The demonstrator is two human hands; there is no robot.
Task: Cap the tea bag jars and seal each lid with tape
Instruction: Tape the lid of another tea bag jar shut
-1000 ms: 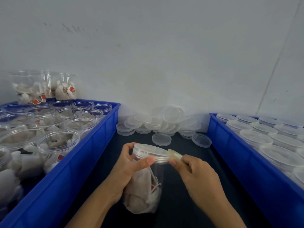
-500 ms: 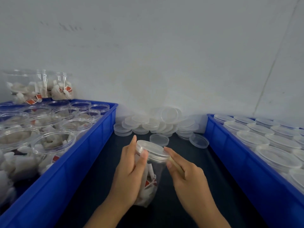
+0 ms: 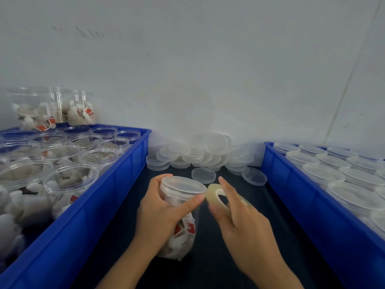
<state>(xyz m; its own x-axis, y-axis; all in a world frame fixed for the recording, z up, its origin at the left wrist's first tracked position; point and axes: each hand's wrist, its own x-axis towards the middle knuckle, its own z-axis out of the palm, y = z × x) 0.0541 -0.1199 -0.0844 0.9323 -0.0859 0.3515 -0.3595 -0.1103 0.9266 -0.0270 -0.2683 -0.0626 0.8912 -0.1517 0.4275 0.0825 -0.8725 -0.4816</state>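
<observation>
Waiting uncapped, many open jars [image 3: 70,178] fill the left bin [image 3: 116,184]. At centre, the left hand [image 3: 160,209] wraps a capped jar [image 3: 179,205]; just right, the right hand [image 3: 239,220] pinches a tape roll [image 3: 215,196] beside its lid [image 3: 183,184]. Sealed jars [image 3: 323,172] apparently fill the right bin [image 3: 312,209].

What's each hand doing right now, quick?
Left hand: grips the capped jar, thumb at the lid rim.
Right hand: holds the tape roll beside the lid.
</observation>
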